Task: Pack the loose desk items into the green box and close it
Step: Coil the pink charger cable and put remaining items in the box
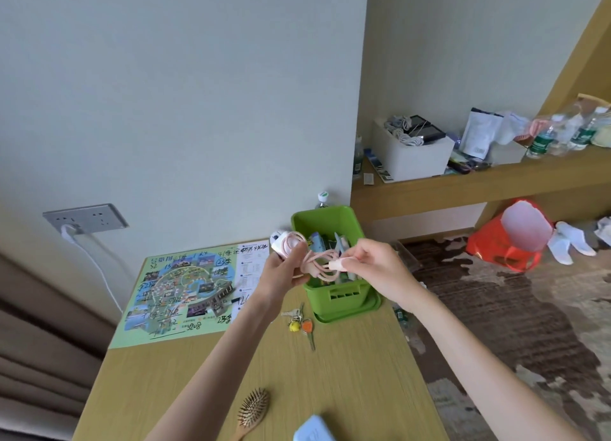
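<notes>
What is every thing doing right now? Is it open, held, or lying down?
green box: open, with things inside.
pink cable: looped, held in both hands.
left hand: grips the cable's loops.
right hand: pinches the cable's end.
keys: lying on the desk beside the box.
hairbrush: lying on the desk, untouched.
map: flat on the desk.
white plug: pushed into the wall socket.

One head-worn wide-angle camera looks forward and down from close above the surface [347, 368], toward the wall [185, 93] and shelf [496, 179].
</notes>
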A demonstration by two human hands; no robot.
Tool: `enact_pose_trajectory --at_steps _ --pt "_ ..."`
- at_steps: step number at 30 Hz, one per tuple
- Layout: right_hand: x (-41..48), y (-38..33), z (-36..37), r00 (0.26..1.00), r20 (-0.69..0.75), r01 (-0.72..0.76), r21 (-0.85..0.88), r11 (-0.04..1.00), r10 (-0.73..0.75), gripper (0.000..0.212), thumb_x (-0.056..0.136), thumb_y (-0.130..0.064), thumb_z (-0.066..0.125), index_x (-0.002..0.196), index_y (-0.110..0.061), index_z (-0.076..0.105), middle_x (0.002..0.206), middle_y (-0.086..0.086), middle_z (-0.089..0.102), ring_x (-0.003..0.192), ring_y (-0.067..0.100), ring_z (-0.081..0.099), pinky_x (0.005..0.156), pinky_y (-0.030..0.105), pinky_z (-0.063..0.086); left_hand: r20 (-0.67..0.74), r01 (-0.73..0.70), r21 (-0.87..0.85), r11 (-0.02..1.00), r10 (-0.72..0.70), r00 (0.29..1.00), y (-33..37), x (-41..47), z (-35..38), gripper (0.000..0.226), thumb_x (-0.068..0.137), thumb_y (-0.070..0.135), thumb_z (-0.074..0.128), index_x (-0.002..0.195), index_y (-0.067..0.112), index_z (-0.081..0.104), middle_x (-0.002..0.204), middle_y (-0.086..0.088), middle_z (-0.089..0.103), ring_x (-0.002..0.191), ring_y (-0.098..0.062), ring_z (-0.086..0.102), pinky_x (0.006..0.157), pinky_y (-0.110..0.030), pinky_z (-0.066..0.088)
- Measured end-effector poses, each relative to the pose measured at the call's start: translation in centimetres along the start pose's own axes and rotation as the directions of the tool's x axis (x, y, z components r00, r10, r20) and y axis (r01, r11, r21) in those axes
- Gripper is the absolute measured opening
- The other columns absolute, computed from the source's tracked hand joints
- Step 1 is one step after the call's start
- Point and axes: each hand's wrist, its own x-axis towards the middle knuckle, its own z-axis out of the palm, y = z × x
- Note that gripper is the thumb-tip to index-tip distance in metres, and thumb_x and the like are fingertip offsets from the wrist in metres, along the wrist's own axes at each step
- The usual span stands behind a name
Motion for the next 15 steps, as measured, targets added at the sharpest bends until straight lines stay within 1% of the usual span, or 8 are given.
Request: enact_pose_trajectory --at_steps 3,4,5,7,9,10,12,15 --pt "1.3 2.8 -2.2 0.995 0.008 -0.102 0.073 0.992 0.101 0.019 0.085 -0.014 0.067 0.070 -0.013 0.056 0.098 0.009 0.071 0.101 0.037 0.063 0.087 0.052 0.049 0.001 0.023 0.054 0.998 -0.023 1.000 -0.8 1.9 1.2 0.038 0.093 0.031 0.063 0.113 -0.002 0.062 0.106 -0.020 0.072 0.099 -0.026 0.070 0.084 -0.034 0.058" --pt "1.8 3.6 -2.7 0.992 0.011 -0.123 0.095 0.988 0.122 0.015 0.086 -0.015 0.067 0.075 -0.010 0.058 0.098 0.010 0.071 0.097 0.035 0.064 0.085 0.052 0.049 -0.007 0.022 0.068 0.997 -0.022 1.000 -0.9 2.5 1.6 0.038 0.092 0.030 0.065 0.113 -0.002 0.062 0.106 -0.019 0.072 0.102 -0.027 0.069 0.083 -0.033 0.059" --pt "2.5 4.3 -3.2 0.991 0.004 -0.132 0.107 0.985 0.133 0.015 0.086 -0.017 0.067 0.079 -0.007 0.059 0.095 0.008 0.071 0.088 0.027 0.065 0.077 0.047 0.049 -0.022 0.021 0.076 0.997 -0.019 1.000 -1.0 3.2 1.9 0.040 0.090 0.028 0.068 0.114 -0.003 0.060 0.107 -0.019 0.071 0.104 -0.029 0.069 0.081 -0.032 0.059" --pt "4.0 5.4 -3.7 0.990 -0.032 -0.133 0.091 0.987 0.136 0.019 0.086 -0.018 0.066 0.079 -0.004 0.055 0.083 0.002 0.068 0.065 0.005 0.056 0.062 0.032 0.039 -0.073 0.019 0.079 0.997 -0.013 0.997 -1.1 4.7 2.2 0.053 0.083 0.023 0.076 0.120 -0.001 0.047 0.112 -0.020 0.065 0.101 -0.030 0.069 0.075 -0.028 0.060" --pt "5.8 6.2 -3.8 0.990 -0.075 -0.117 0.027 0.993 0.119 0.024 0.084 -0.019 0.066 0.078 -0.001 0.051 0.072 0.005 0.061 0.060 0.005 0.048 0.060 0.029 0.033 -0.102 -0.014 0.165 0.986 0.031 0.994 -1.5 6.3 2.2 0.067 0.077 0.020 0.082 0.123 0.011 0.034 0.113 -0.018 0.058 0.098 -0.029 0.067 0.072 -0.030 0.060" --pt "6.7 6.6 -3.7 0.992 -0.089 -0.097 -0.028 0.995 0.094 0.024 0.083 -0.020 0.066 0.076 -0.003 0.050 0.070 0.009 0.058 0.061 0.009 0.047 0.060 0.030 0.033 -0.098 -0.040 0.274 0.961 0.070 0.993 -1.8 7.2 2.2 0.070 0.076 0.021 0.083 0.124 0.015 0.033 0.111 -0.017 0.057 0.097 -0.029 0.065 0.075 -0.033 0.060" --pt "8.3 7.4 -3.4 0.995 -0.094 -0.041 -0.193 0.980 0.023 0.026 0.084 -0.021 0.065 0.069 -0.014 0.044 0.065 0.003 0.055 0.057 0.013 0.044 0.055 0.030 0.032 -0.049 -0.085 0.533 0.842 0.131 0.990 -2.5 8.9 2.2 0.064 0.075 0.030 0.083 0.123 0.016 0.041 0.106 -0.012 0.060 0.094 -0.027 0.063 0.079 -0.039 0.055" --pt "9.8 8.8 -2.6 0.997 -0.021 0.050 -0.482 0.875 -0.069 0.027 0.086 -0.021 0.062 0.070 -0.019 0.040 0.058 -0.001 0.051 0.048 0.013 0.040 0.047 0.030 0.027 0.063 -0.142 0.750 0.646 0.144 0.988 -3.7 11.3 2.0 0.057 0.075 0.043 0.079 0.115 0.014 0.051 0.098 -0.006 0.065 0.086 -0.025 0.064 0.074 -0.044 0.056"
